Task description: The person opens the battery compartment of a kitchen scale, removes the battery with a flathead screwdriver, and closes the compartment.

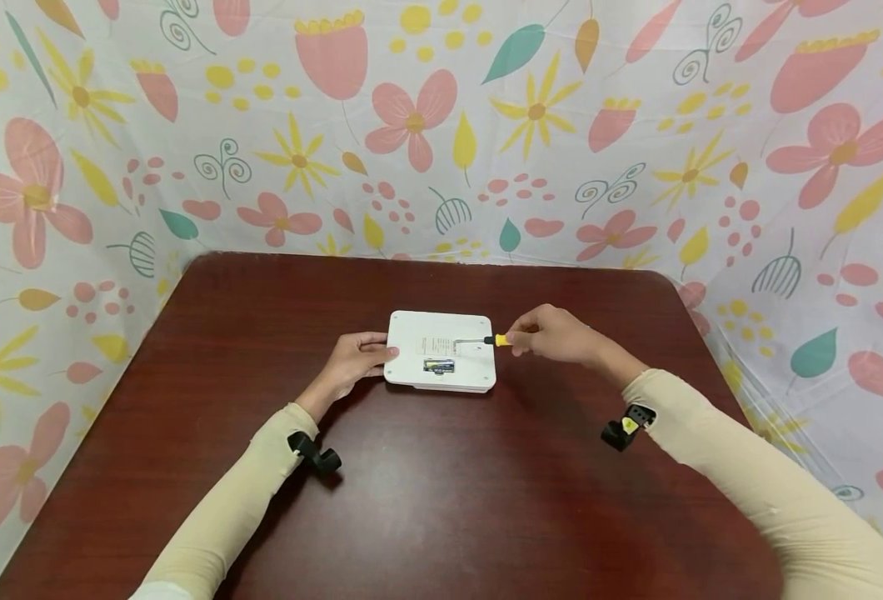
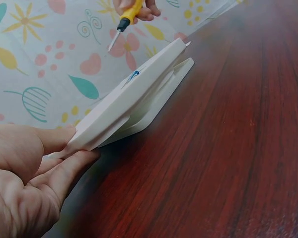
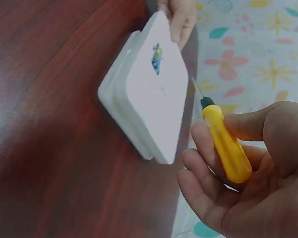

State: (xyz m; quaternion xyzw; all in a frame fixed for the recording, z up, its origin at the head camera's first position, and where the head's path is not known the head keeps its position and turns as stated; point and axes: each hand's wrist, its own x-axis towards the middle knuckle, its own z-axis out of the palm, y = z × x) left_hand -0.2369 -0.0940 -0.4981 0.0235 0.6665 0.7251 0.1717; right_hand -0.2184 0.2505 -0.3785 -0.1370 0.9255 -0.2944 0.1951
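Note:
A flat white device [image 1: 408, 368] with rounded corners lies with its printed underside up, at the middle of the table in the head view. Batteries [image 1: 439, 366] show in an uncovered slot near its front edge. My left hand [image 1: 350, 362] grips the device's left edge, thumb on top and fingers beneath. In my right hand [image 1: 557, 333] is a small screwdriver [image 3: 226, 144] with a yellow handle and black collar, pinched between thumb and fingers. Its thin metal shaft points left over the device; in both wrist views the tip appears apart from the surface.
The dark red-brown wooden table [image 1: 411, 500] stretches around the device. Behind it and at both sides hangs a white curtain [image 1: 441, 167] with flowers and leaves. Black straps with mounts [image 1: 314, 454] sit at both sleeved wrists.

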